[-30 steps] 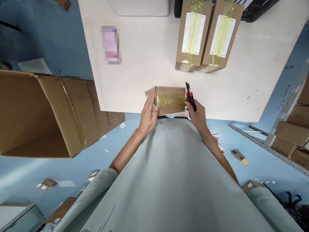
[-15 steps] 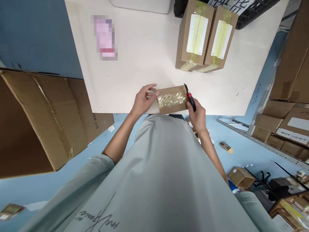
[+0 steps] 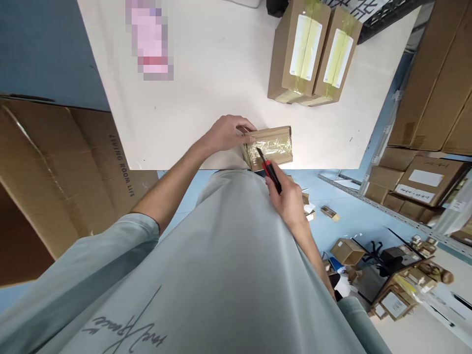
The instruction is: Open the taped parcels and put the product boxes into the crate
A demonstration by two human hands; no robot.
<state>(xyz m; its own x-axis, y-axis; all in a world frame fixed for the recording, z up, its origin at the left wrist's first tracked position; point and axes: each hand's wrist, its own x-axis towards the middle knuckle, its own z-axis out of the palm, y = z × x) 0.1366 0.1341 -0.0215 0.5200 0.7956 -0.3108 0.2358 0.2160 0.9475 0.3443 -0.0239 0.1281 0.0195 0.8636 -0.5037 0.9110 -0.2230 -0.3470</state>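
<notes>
A small cardboard box point(image 3: 282, 132) with shiny clear tape across its top lies at the table's near edge. My left hand point(image 3: 230, 132) is closed on the box's left end, with fingers on its top. In my right hand point(image 3: 287, 196) is a red and black utility knife point(image 3: 272, 175), its dark blade out and pointing up and left over the taped top. Whether the blade tip touches the tape, I cannot tell.
Two taped cardboard boxes point(image 3: 295, 86) with white labels stand at the table's far right, beside a black crate point(image 3: 383, 22). A blurred pink item point(image 3: 151, 37) lies far left. A large open carton point(image 3: 77, 172) stands left of the white table point(image 3: 199, 83).
My right hand has brought the knife from the box's right end leftward over its near side. My left hand has shifted right, further onto the box. The camera view has shifted slightly.
</notes>
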